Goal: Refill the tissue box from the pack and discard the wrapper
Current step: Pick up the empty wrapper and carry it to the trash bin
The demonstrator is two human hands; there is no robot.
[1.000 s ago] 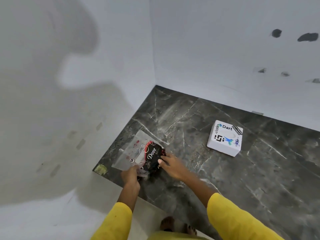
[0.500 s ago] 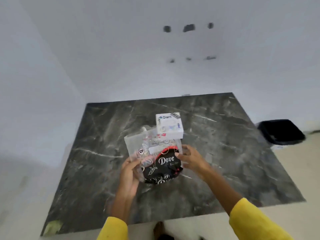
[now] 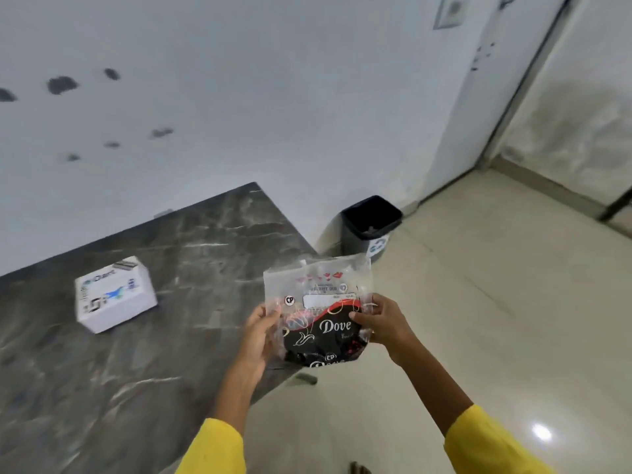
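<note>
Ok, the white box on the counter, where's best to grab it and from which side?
Take the box from above, across its two long side faces. It lies flat on the counter with open space all round, and its broad printed top faces up. Both hands hold the wrapper now, so one has to let go first; the left hand is nearer.

Open air lies between the held wrapper (image 3: 319, 313) and the open-topped black bin (image 3: 371, 224) on the floor (image 3: 478, 302) beyond the table (image 3: 154, 336) corner. The white box (image 3: 114, 294) sits well left, clear of that path.
</note>
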